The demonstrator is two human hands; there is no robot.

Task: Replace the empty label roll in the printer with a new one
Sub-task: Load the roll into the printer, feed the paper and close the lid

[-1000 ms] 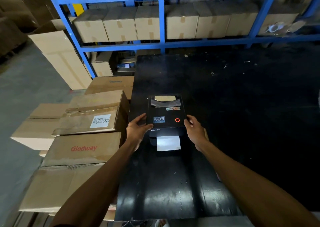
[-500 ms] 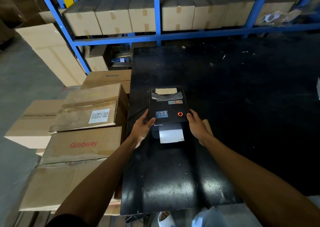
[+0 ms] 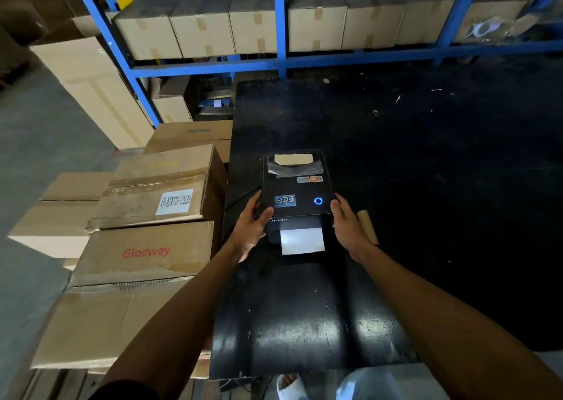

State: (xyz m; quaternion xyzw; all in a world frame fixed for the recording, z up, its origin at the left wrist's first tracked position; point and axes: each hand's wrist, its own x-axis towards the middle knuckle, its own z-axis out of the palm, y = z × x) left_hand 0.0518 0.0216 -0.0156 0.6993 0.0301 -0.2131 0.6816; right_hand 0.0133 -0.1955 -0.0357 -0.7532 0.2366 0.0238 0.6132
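A black label printer (image 3: 297, 186) stands on the black table (image 3: 426, 186), lid down, with a blue ring light (image 3: 318, 200) lit on top. A white label (image 3: 302, 241) sticks out of its front slot. Through the lid's window a pale roll (image 3: 293, 159) shows. My left hand (image 3: 251, 224) grips the printer's front left corner, thumb on the lid. My right hand (image 3: 347, 226) holds the front right corner. A bare brown cardboard core (image 3: 367, 224) lies on the table just right of my right hand.
Stacked cardboard boxes (image 3: 143, 253) press against the table's left edge. Blue shelving (image 3: 280, 58) loaded with more boxes runs along the back. A black cable (image 3: 240, 198) leaves the printer's left side. My legs and a white shoe (image 3: 288, 387) are below the near edge.
The printer's ring light has gone from red to blue. Both hands stay on the printer's front corners; the head camera has shifted slightly.
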